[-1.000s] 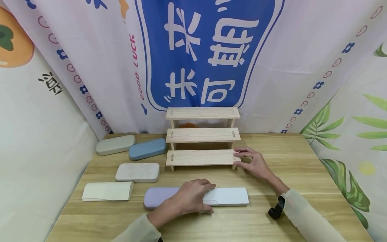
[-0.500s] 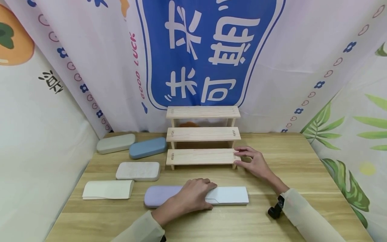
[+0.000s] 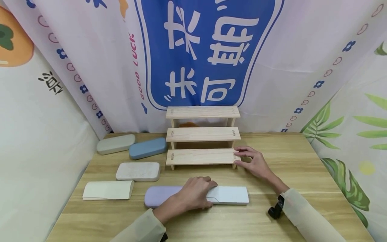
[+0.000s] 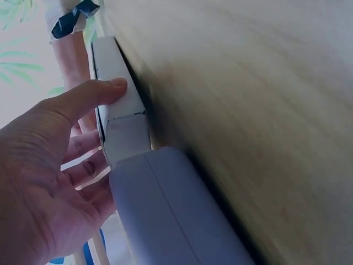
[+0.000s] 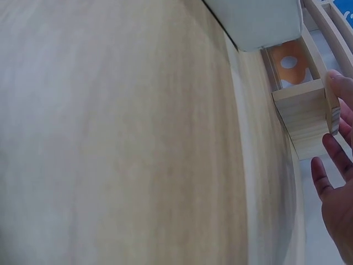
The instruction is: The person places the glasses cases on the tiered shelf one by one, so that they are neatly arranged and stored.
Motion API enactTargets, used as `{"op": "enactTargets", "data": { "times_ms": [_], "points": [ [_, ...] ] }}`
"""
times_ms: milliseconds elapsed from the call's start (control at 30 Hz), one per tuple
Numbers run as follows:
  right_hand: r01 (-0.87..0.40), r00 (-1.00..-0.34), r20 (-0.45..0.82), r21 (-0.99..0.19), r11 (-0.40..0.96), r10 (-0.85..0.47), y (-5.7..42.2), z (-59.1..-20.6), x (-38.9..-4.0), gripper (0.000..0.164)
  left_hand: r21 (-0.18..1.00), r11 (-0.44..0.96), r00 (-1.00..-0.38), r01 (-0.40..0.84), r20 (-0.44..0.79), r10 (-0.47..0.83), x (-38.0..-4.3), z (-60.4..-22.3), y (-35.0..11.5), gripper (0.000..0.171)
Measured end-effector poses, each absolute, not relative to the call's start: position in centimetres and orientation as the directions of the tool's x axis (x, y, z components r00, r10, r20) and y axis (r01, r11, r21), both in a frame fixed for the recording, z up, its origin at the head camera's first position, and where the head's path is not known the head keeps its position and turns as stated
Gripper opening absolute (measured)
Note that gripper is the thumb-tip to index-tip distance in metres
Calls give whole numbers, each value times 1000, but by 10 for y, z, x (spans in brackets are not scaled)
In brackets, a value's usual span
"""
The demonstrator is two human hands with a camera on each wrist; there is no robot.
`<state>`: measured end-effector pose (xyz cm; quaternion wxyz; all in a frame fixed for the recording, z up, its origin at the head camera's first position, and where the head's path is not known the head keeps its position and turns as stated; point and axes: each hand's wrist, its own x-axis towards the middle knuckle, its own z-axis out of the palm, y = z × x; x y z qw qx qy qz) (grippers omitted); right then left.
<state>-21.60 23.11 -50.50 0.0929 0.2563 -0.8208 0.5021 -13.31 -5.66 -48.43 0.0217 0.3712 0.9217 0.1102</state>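
My left hand [image 3: 196, 193] grips a long white glasses case [image 3: 231, 195] near its left end. In the left wrist view the thumb presses its near side and the fingers lie along the far side. A purple glasses case [image 3: 160, 195] lies end to end with it, partly hidden under my left forearm. My right hand [image 3: 252, 163] holds the right end of the lowest board of a three-tier wooden display stand [image 3: 201, 157]. In the right wrist view the thumb and fingers touch that board's end [image 5: 332, 113].
Left of the stand lie a grey-green case [image 3: 116, 144], a blue case [image 3: 148, 148], a speckled white case [image 3: 137, 171] and a cream folded case [image 3: 107, 190]. A printed curtain [image 3: 272, 101] hangs behind the wooden table [image 3: 287, 151].
The left hand has shifted slightly right and away along the white glasses case. The right hand and the stand have stayed in place.
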Motion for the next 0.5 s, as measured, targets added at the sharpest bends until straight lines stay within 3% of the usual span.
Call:
{"op": "enactTargets", "data": {
  "times_ms": [500],
  "points": [
    [-531, -843, 433, -766, 361, -320, 231, -508, -216, 31, 307, 694, -740, 651, 51, 671, -135, -472, -72, 63]
  ]
}}
